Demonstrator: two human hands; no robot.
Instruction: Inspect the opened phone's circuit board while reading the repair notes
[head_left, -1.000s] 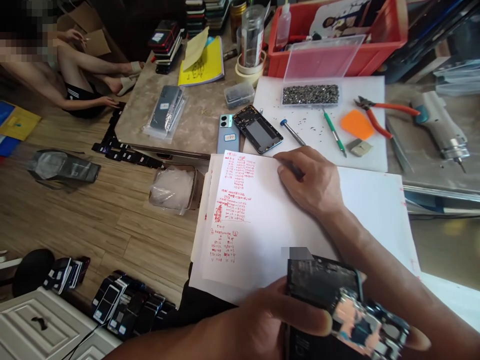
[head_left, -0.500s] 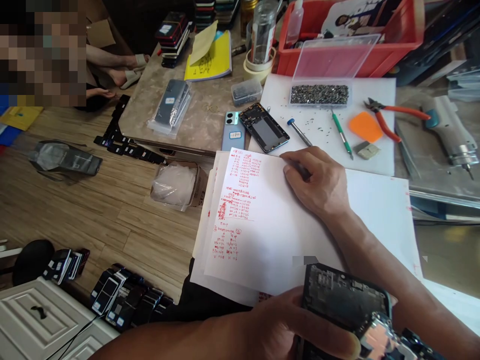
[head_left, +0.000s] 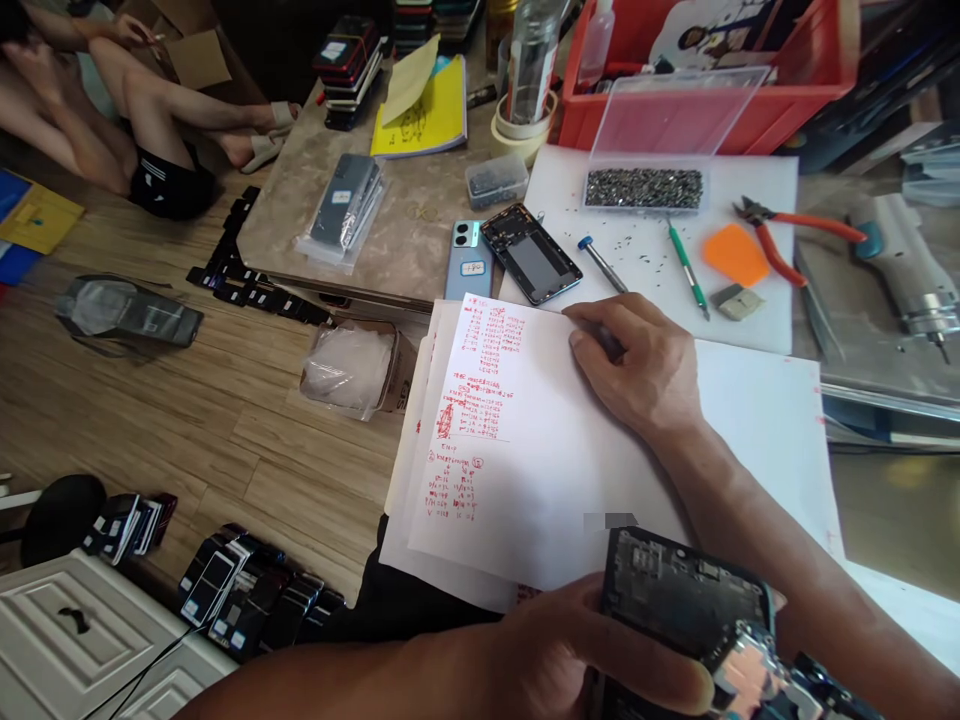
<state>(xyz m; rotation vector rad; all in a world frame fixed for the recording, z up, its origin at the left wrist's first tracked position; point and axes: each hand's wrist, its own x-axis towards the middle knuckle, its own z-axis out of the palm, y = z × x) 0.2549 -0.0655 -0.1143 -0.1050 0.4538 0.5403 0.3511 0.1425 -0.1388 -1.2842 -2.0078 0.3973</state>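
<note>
My left hand (head_left: 570, 640) holds an opened phone (head_left: 686, 580) at the bottom of the view, with the thumb pressed along its lower part. The phone's dark inside shows, with a circuit board carrying a copper-coloured patch (head_left: 750, 672) at its near end. My right hand (head_left: 641, 360) is at the top edge of a white paper sheet (head_left: 547, 450) with red handwriting. Its thumb lies on the sheet and its fingers curl at the edge. Just beyond it are a phone back frame (head_left: 531, 252), a blue-topped screwdriver (head_left: 601, 264) and a grey-blue phone (head_left: 470, 262).
A white mat (head_left: 776, 200) bears a clear box of tiny screws (head_left: 643, 188), a green tool (head_left: 688, 268), an orange pad (head_left: 735, 253) and pliers (head_left: 765, 225). Behind stands a red bin (head_left: 810, 110). On the left, a seated person's legs (head_left: 172, 100) show beside floor boxes and phone stacks.
The view has shifted very slightly. Both hands keep their places and holds, while the person at the upper left shows more fully.
</note>
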